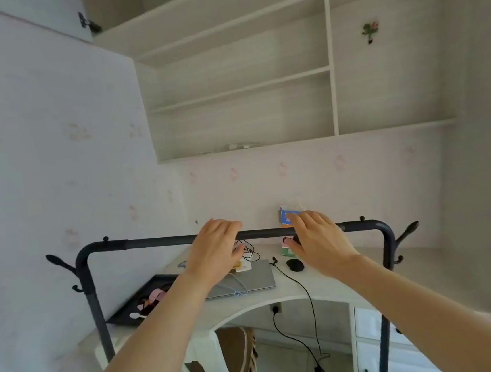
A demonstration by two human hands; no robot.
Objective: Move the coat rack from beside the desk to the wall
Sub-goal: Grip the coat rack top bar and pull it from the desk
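Observation:
The coat rack (159, 241) is a black metal frame with a horizontal top bar, two uprights and curved hooks at each end. It stands right in front of me, between me and the desk (410, 263). My left hand (214, 248) lies over the middle of the top bar with its fingers curled over it. My right hand (318, 238) is on the bar a little to the right, fingers over the top and thumb underneath. The rack's feet are out of view.
On the desk lie a closed laptop (256, 277), a black mouse (295, 265), a black tray (147, 297) and a blue box (286, 215). A black cable (306, 297) hangs off the front. A chair (236, 354) sits under the desk. Wallpapered wall (42, 175) is on the left, shelves (241, 90) above.

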